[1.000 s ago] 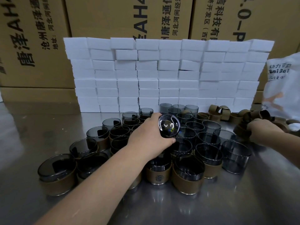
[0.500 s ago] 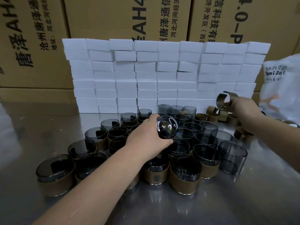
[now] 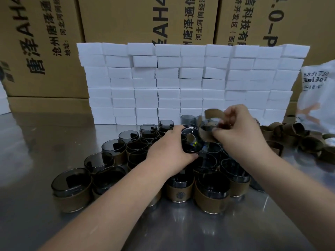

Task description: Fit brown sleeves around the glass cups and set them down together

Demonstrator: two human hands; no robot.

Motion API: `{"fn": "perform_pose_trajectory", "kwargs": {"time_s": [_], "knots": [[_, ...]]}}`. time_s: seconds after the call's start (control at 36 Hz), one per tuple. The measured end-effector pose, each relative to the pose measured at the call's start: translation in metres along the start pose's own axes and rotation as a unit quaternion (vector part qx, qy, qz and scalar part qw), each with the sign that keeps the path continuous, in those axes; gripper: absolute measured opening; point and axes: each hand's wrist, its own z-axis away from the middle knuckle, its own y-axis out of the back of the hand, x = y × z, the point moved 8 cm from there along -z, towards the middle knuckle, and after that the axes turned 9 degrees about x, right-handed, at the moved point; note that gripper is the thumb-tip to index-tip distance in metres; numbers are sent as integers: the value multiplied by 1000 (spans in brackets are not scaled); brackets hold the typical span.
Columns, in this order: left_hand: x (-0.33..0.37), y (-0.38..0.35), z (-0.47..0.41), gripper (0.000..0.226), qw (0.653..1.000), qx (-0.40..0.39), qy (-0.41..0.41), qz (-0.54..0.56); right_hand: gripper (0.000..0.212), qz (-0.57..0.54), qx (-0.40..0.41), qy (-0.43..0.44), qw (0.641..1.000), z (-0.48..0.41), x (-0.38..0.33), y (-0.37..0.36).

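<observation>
A glass cup (image 3: pixel 192 143) was gripped tilted in the left hand (image 3: pixel 168 151), its end presented to a brown sleeve (image 3: pixel 204 135) pinched by the right hand (image 3: pixel 237 127), seemingly for sliding on.

Smoky glass cup (image 3: pixel 192 142) tipped on its side, blurred brown sleeve (image 3: pixel 204 135) just beside it, sleeved cups (image 3: pixel 211 195) clustered below
</observation>
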Motion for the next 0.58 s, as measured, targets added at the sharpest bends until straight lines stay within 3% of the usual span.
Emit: {"fn": "perform_pose_trajectory", "kwargs": {"time_s": [0.11,0.31,0.39,0.58], "knots": [[1,1,-1,70,1000,5,-7,-3,26,76,-37,16,996,2,0,0],[6,3,0,68,1000,3,-23,-13,48,-121,-21,-36,992,8,-3,7],[10,5,1,67,999,8,-34,-14,61,-163,-51,-64,983,10,-3,0],[30,28,0,73,995,64,-76,12,65,-210,-83,-79,971,14,-1,-12]]}}
